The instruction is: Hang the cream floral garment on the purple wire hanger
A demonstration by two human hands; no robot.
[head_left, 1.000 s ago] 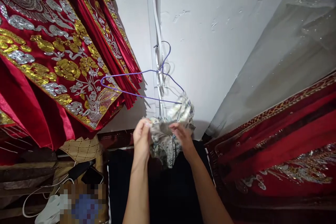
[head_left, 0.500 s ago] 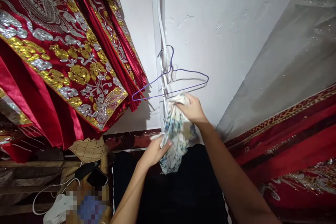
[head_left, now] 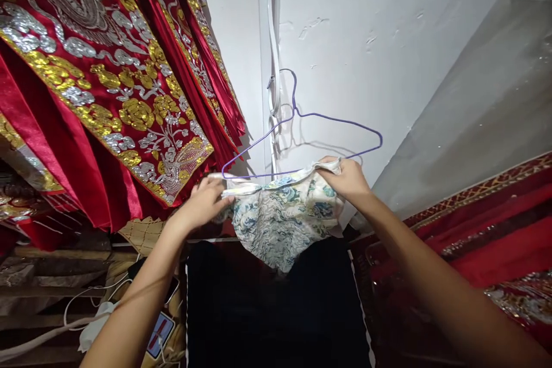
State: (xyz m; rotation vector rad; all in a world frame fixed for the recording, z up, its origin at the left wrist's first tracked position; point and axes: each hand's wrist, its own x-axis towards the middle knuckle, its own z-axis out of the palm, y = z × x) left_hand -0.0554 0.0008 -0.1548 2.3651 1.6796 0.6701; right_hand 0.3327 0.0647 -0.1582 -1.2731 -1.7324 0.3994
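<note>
A white floral garment (head_left: 282, 215) with blue and green print is stretched between my two hands, its upper edge level and its lower part tapering downward. My left hand (head_left: 207, 198) is closed on its left top corner, thumb in front. At the other top corner, my right hand (head_left: 345, 175) pinches the edge. Directly behind the fabric hangs a purple wire hanger (head_left: 332, 119), its hook caught on a white strap along the wall. The garment's top edge overlaps the hanger's bottom bar; whether they touch I cannot tell.
Red costumes with gold and silver sequins (head_left: 138, 115) hang at left. A sheer grey cover (head_left: 470, 121) and red embroidered cloth (head_left: 509, 241) are at right. Lower left, a phone (head_left: 160, 333) and white cable (head_left: 47, 334) lie by a wooden rack (head_left: 56, 296).
My hands have moved apart, spreading the bunched garment wide and raising it to the hanger's bottom bar. The hanger looks larger and tilts more. The phone at lower left now shows.
</note>
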